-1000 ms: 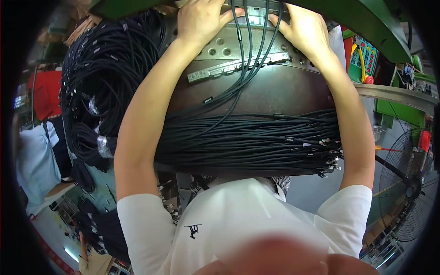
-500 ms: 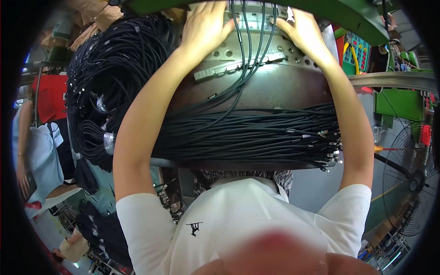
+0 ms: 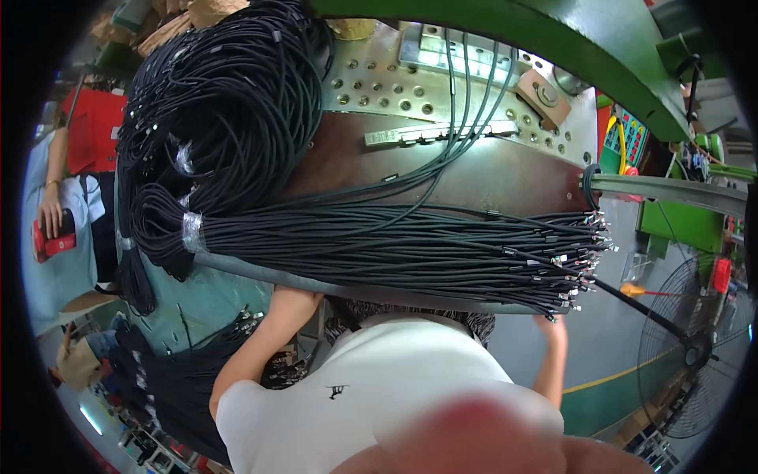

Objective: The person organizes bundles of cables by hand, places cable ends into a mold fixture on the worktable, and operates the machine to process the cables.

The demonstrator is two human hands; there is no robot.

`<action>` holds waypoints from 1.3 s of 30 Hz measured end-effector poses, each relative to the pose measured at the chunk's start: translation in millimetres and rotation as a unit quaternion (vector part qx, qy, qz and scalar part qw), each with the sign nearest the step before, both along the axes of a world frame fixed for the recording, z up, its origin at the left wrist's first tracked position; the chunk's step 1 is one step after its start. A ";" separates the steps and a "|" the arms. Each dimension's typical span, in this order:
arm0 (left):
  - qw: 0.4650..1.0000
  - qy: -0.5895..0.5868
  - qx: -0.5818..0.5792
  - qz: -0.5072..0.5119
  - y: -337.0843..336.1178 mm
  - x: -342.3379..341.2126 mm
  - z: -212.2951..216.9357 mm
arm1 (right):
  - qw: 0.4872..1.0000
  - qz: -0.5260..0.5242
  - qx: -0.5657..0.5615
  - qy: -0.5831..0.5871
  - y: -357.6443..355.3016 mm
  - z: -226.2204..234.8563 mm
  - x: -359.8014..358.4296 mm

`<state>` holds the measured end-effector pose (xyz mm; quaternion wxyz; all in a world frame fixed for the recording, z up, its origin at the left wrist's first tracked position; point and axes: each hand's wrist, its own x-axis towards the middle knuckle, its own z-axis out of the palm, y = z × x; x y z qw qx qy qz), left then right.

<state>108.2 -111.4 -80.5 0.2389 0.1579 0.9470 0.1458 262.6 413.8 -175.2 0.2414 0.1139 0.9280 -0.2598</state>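
Observation:
A thick bundle of black cables (image 3: pixel 395 249) lies across the brown metal work plate (image 3: pixel 505 170), taped at its left end (image 3: pixel 192 231), with bare metal plugs (image 3: pixel 588 249) fanned out at the right. A few cables (image 3: pixel 462 103) run up into the metal fixture (image 3: pixel 454 55) under the green machine frame (image 3: pixel 553 35). My left forearm (image 3: pixel 268 332) goes under the plate's front edge, so my left hand is hidden. My right hand (image 3: pixel 551 325) shows just below the plug ends, its fingers hidden under the edge.
Large coils of black cable (image 3: pixel 229 95) pile up at the upper left and hang over the side. A person in light blue at the far left holds a red phone (image 3: pixel 51 237). A floor fan (image 3: pixel 687 347) and an orange-handled tool (image 3: pixel 632 290) are at the right.
Both my hands have come down from the fixture at the top of the plate to below its front edge. The cables stay in the fixture.

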 end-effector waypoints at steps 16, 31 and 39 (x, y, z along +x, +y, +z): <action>0.968 0.112 0.197 0.104 -4.2 3.1 -14.6 | 0.961 -0.143 -0.039 0.233 0.6 -70.3 -17.2; 0.975 0.212 0.054 -0.045 11.3 -13.5 -20.2 | 0.842 -0.100 0.069 0.526 70.2 76.9 -254.8; 0.973 0.220 -0.035 -0.050 12.2 -13.7 -26.8 | 0.817 -0.033 0.238 0.525 76.2 65.3 -306.4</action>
